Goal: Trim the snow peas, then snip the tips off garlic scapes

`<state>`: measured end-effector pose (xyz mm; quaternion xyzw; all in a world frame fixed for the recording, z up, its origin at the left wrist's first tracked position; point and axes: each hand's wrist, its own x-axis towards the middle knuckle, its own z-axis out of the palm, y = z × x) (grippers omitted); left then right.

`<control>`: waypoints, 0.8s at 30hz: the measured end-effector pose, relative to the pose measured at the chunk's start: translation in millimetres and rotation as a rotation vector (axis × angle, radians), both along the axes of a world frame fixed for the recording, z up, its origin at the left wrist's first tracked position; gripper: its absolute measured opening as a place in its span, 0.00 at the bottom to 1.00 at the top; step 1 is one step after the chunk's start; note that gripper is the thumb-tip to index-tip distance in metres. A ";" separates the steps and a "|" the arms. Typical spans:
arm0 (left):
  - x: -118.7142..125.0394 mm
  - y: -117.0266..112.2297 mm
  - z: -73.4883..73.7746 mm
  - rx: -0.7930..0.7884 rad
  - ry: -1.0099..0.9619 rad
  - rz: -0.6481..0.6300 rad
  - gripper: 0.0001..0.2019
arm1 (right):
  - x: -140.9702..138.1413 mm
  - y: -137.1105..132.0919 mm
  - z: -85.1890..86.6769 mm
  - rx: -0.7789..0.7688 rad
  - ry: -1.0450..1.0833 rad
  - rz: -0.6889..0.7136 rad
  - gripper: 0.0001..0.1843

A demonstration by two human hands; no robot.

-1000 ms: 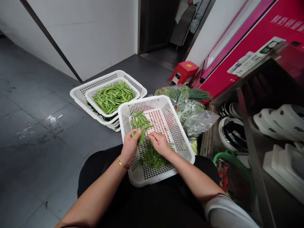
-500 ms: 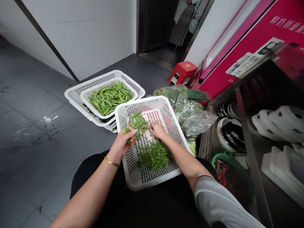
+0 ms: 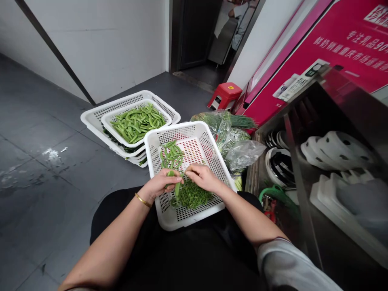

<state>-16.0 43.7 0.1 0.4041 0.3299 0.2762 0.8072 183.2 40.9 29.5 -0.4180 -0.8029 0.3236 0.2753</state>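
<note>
A white perforated basket (image 3: 189, 222) rests on my lap. Green pea pods (image 3: 177, 188) are in my left hand (image 3: 160, 182), its fingers closed around them over the basket's left side. My right hand (image 3: 202, 177) is pinched close to the upper end of a held pod; whatever lies between its fingertips is too small to make out. Beyond my hands, a small heap of loose pea pods (image 3: 172, 152) lies on the basket floor. Closer to me in the same basket is a pile of thin green trimmings (image 3: 194, 196), partly under my right hand.
A smaller basket full of pea pods (image 3: 138, 123) sits in a larger white basket (image 3: 91, 117) at left. Bagged greens (image 3: 233, 139) lie right of my basket. A red stool (image 3: 226, 95) stands behind; a metal shelf (image 3: 298, 194) holds dishes. Someone's arm (image 3: 238, 12) shows through the doorway.
My right hand has come up from the loose pods on the basket floor towards my left hand. A pod now points downward from my left fingers. The view has shifted slightly right.
</note>
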 end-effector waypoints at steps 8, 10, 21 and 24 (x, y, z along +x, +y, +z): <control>12.0 2.0 -4.5 -0.199 -0.155 0.220 0.12 | -11.4 -1.4 -5.4 0.481 -0.315 -0.083 0.13; 12.4 4.4 -4.4 -0.194 -0.144 0.325 0.12 | -7.4 -0.3 -7.9 0.485 -0.299 -0.143 0.13; 8.8 -1.8 -0.3 -0.114 -0.137 -0.012 0.10 | -4.9 9.1 9.3 0.290 -0.323 0.143 0.13; 21.6 -2.9 -5.4 -0.256 -0.182 0.209 0.10 | -13.1 6.2 -2.0 0.384 -0.470 0.007 0.14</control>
